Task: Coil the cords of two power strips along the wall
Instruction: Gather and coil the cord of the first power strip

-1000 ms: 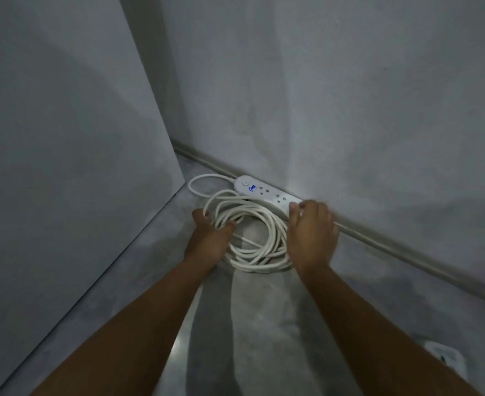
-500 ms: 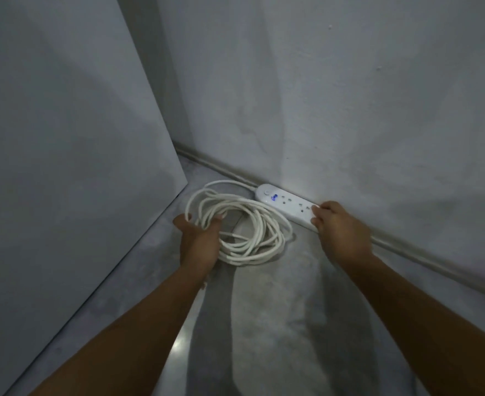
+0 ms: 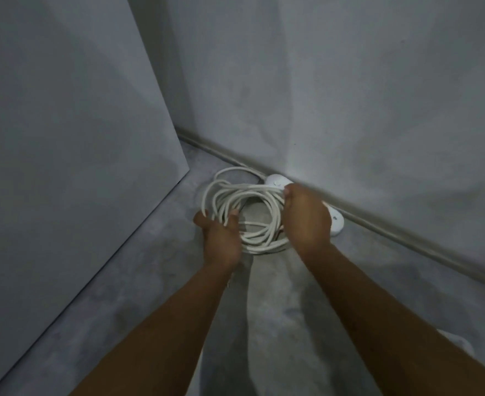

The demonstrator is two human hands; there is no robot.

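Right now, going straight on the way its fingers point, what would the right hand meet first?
The right hand grips the cord loops; just beyond, probably the switch end of the power strip, then the wall.

1. From the person's head, the one view faces forward and steeply down into the corner where floor (image 3: 155, 324) meets wall (image 3: 349, 95).
2. It sits near, with the coiled cord (image 3: 261, 244) about mid-frame.
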